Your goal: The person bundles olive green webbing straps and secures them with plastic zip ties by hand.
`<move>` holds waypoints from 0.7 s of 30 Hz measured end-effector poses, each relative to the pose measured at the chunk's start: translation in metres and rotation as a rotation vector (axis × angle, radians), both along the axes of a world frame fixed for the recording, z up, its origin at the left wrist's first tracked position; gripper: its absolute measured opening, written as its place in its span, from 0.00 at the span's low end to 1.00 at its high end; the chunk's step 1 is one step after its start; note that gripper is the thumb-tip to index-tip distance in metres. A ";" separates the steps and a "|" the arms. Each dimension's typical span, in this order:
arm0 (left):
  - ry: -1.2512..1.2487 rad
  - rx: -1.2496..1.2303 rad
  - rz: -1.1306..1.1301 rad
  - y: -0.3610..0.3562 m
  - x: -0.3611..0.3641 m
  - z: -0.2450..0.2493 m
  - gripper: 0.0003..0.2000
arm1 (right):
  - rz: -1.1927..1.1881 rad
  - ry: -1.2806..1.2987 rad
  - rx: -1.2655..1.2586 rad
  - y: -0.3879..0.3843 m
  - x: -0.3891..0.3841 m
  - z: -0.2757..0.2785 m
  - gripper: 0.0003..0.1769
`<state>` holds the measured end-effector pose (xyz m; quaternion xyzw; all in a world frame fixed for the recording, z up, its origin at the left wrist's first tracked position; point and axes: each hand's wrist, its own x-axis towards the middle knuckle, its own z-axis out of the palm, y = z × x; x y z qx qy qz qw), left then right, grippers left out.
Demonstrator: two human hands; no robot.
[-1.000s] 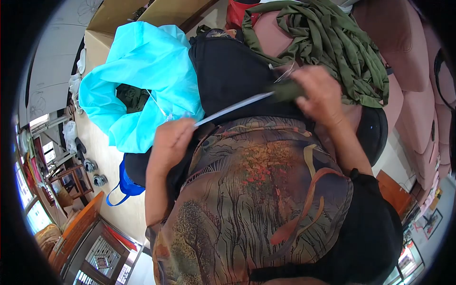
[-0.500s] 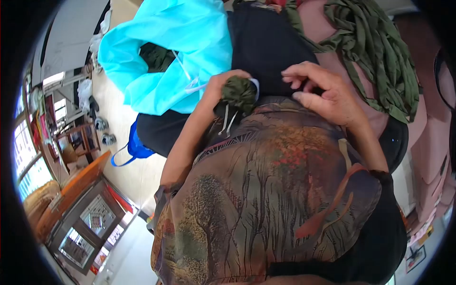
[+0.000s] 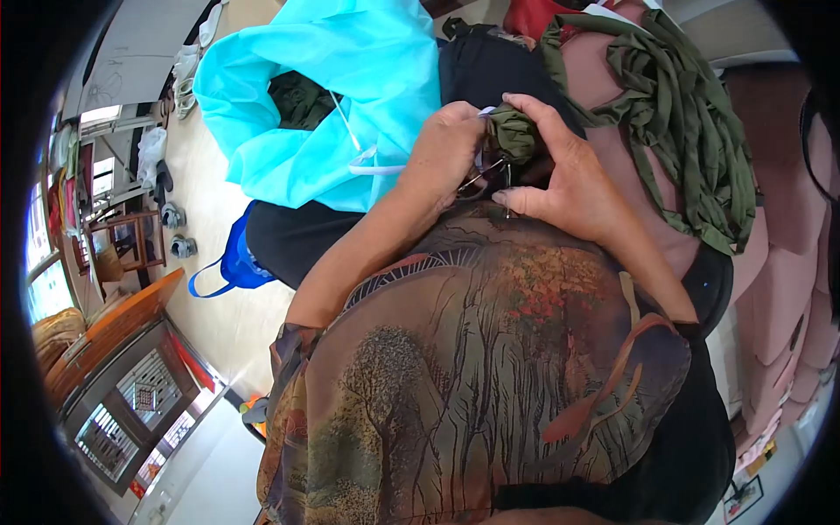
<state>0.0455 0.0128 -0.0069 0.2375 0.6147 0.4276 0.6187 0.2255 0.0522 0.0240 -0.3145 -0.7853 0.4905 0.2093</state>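
My two hands meet over my lap. My left hand [image 3: 448,150] is closed in a fist against a small olive-green fabric bundle [image 3: 513,133]. My right hand [image 3: 573,185] curls over the bundle from the other side, with fingers on top and thumb below. A white strip end [image 3: 486,111] pokes out between the hands. A thin metal piece [image 3: 486,178] shows under the bundle; what it is I cannot tell.
An open cyan plastic bag [image 3: 350,70] with dark green pieces inside lies to the left on a black cloth. A pile of olive fabric strips [image 3: 691,114] rests on the pink sofa [image 3: 779,254] at the right. A blue bag [image 3: 229,262] and shoes [image 3: 175,232] are on the floor.
A second ago my hands were apart with a white strip stretched between them. My left hand then held the green bundle alone; now both hands are closed together around it.
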 end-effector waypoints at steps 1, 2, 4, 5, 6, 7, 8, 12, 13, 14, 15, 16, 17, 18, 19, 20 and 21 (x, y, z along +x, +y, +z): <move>-0.070 -0.003 -0.002 0.001 0.000 -0.001 0.07 | -0.008 -0.024 0.005 0.001 0.002 0.002 0.46; -0.138 -0.007 -0.003 0.001 -0.002 -0.002 0.06 | -0.014 -0.047 0.010 0.002 0.003 0.004 0.44; -0.229 0.004 -0.010 0.001 -0.005 -0.001 0.06 | -0.134 0.108 -0.158 0.005 0.007 -0.008 0.36; -0.252 0.021 -0.016 0.000 -0.006 -0.001 0.06 | -0.171 0.176 -0.377 0.010 0.013 -0.010 0.35; -0.276 0.037 -0.019 0.000 -0.006 0.000 0.07 | -0.207 0.243 -0.597 0.014 0.019 -0.011 0.33; -0.261 0.041 -0.048 0.000 -0.006 0.001 0.07 | -0.253 0.299 -0.661 0.017 0.024 -0.019 0.30; -0.245 0.044 -0.079 0.001 -0.007 0.004 0.07 | -0.270 0.351 -0.695 0.019 0.029 -0.025 0.29; -0.175 0.073 -0.161 0.003 -0.003 0.009 0.08 | -0.320 0.485 -0.730 0.026 0.043 -0.041 0.25; -0.136 0.077 -0.169 0.003 -0.003 0.009 0.08 | -0.332 0.496 -0.726 0.026 0.046 -0.041 0.25; -0.100 0.081 -0.180 0.003 -0.004 0.010 0.08 | -0.347 0.507 -0.723 0.026 0.051 -0.040 0.24; -0.063 0.086 -0.191 0.004 -0.007 0.009 0.08 | -0.353 0.509 -0.720 0.028 0.057 -0.041 0.23; -0.012 0.116 -0.184 0.004 -0.011 0.006 0.08 | -0.360 0.512 -0.719 0.031 0.066 -0.042 0.22; 0.038 0.147 -0.180 0.004 -0.017 0.001 0.08 | -0.372 0.515 -0.715 0.033 0.076 -0.042 0.21; 0.085 0.181 -0.178 0.006 -0.021 -0.002 0.08 | -0.392 0.480 -0.704 0.035 0.087 -0.039 0.21; 0.181 0.207 -0.204 0.007 -0.025 0.000 0.09 | -0.412 0.443 -0.694 0.036 0.100 -0.035 0.21; 0.206 0.240 -0.211 0.007 -0.029 -0.004 0.09 | -0.436 0.407 -0.682 0.037 0.112 -0.031 0.21; 0.251 0.256 -0.234 0.008 -0.031 -0.004 0.09 | -0.453 0.417 -0.686 0.036 0.123 -0.032 0.20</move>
